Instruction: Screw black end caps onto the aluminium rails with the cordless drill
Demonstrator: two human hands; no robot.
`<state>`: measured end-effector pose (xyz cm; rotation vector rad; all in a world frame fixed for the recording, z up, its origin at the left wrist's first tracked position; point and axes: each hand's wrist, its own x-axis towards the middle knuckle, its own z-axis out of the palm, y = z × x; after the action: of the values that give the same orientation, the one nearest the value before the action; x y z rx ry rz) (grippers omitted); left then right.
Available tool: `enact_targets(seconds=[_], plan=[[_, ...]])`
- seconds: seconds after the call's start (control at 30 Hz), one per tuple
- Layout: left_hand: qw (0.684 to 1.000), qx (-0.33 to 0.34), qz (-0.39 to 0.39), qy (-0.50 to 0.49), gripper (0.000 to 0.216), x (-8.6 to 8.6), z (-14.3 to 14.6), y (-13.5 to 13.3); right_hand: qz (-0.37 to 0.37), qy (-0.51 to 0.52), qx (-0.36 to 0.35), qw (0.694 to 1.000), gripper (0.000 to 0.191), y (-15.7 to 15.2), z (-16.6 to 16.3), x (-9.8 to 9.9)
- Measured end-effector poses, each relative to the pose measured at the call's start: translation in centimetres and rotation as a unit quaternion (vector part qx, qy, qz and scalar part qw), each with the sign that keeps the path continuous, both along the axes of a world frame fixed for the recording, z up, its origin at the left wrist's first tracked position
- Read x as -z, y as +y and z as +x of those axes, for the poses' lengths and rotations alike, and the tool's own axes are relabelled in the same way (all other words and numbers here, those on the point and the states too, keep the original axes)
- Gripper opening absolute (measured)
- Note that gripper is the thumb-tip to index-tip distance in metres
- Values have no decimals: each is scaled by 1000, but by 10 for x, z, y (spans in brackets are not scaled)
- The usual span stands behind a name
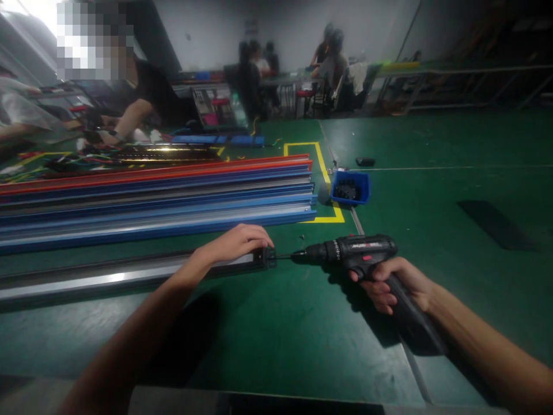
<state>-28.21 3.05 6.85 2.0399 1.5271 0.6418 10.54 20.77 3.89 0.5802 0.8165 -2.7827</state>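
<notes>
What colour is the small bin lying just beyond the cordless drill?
The bin is blue, with dark parts inside; the head view shows it.

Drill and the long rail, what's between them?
In the head view, only the thin bit of the drill spans the gap to the black end cap of the rail, over the green surface.

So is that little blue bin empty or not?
Not empty: the blue bin holds a small heap of black parts, far from full. What they are is too small to tell.
</notes>
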Motion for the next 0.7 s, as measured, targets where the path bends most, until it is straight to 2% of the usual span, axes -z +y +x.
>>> enact_targets(seconds=[0.13,0.33,0.57,0.7], plan=[[1000,5,-4,-23,32,1,0,0,-2,4,-7,1000,35,3,1,4],[1000,10,8,-5,32,4,-3,0,4,8,-24,1000,35,3,4,8],[993,-38,74,81,33,2,4,-6,-24,12,-22,999,39,-4,3,6],[993,-2,111,51,32,-1,1,-10,-16,2,-21,1000,39,-6,2,0]])
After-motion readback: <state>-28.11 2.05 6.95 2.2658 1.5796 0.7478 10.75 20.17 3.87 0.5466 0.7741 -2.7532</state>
